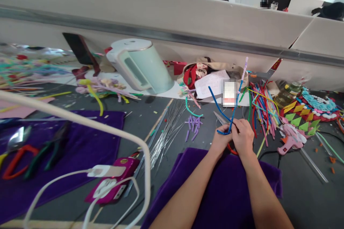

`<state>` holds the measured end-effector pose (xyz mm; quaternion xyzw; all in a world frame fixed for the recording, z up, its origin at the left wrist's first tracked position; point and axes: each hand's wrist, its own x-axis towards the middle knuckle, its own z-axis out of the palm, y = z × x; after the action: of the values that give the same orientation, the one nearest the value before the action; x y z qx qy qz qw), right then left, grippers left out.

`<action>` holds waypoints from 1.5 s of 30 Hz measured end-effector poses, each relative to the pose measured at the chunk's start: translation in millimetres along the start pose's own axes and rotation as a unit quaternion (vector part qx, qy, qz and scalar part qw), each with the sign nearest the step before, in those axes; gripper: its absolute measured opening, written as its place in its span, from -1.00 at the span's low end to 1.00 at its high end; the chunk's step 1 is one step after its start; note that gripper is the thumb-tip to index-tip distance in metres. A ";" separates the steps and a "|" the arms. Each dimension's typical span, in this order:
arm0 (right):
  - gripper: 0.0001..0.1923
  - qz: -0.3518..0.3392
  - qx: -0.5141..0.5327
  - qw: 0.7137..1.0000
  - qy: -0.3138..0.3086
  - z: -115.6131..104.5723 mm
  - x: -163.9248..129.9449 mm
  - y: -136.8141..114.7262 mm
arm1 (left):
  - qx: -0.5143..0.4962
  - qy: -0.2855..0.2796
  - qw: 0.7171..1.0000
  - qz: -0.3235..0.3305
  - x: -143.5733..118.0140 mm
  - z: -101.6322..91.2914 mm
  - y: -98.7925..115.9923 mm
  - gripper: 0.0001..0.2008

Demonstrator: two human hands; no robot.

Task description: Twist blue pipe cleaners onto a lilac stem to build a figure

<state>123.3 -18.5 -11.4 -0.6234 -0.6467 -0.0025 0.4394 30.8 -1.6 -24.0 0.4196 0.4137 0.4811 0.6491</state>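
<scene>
My left hand point(220, 140) and my right hand point(244, 138) meet above the purple cloth point(215, 193), both pinching the same bent blue pipe cleaner point(218, 106). One blue end slants up to the left. The other rises to the right alongside a lilac pipe cleaner point(244, 71). Scissors with red handles point(224, 121) lie on the table just under my hands, partly hidden by them.
A pale green kettle point(139, 65) lies tilted at the back. Wire rods point(166, 132), purple pipe-cleaner bits point(193, 124), coloured pipe cleaners point(262, 109), a pink glue gun point(291, 139), a magenta phone point(114, 182) with white cable and pliers point(45, 150) surround me.
</scene>
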 end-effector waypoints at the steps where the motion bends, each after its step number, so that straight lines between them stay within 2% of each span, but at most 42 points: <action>1: -0.77 -0.003 -0.002 1.000 0.000 0.3 -0.1 0.4 | -0.004 0.003 1.000 -0.001 0.2 0.1 -0.7 -0.78; 10: -0.77 -0.012 -0.049 0.999 0.003 0.2 0.1 0.8 | -0.043 -0.019 0.999 -0.019 -1.5 2.2 -1.5 -0.76; 14: -0.76 -0.026 -0.055 0.998 0.011 0.3 -0.4 -0.2 | 0.001 -0.024 0.999 -0.024 -1.6 -0.4 -5.2 -0.80; 19: -0.75 -0.036 -0.053 0.998 0.006 -0.2 -1.1 -0.6 | 0.041 -0.018 0.999 -0.011 -2.2 -1.1 -6.6 -0.75; 24: -0.76 -0.034 -0.080 0.996 0.001 0.5 -1.4 3.0 | 0.003 -0.023 0.999 -0.023 -6.0 4.6 -3.4 -0.75; 29: -0.77 -0.016 -0.082 0.996 0.027 1.4 -1.4 8.2 | -0.029 -0.028 0.997 -0.066 -10.4 10.6 -0.1 -0.72; 37: -0.78 0.072 -0.039 0.995 0.048 -0.4 -1.6 11.1 | -0.038 -0.048 0.993 -0.103 -3.4 6.3 -13.9 -0.67; 42: -0.84 0.157 0.063 0.984 0.047 -6.1 1.0 12.4 | 0.005 -0.063 0.993 -0.101 -3.5 4.6 -16.3 -0.71; 45: -0.88 0.188 0.144 0.970 0.052 -7.4 3.0 13.4 | 0.032 -0.065 0.995 -0.070 -5.1 5.9 -13.2 -0.77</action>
<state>138.8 -17.2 -12.4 -0.6629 -0.4882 0.1407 0.5499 39.0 -9.9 -33.9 0.4410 0.4139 0.3925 0.6929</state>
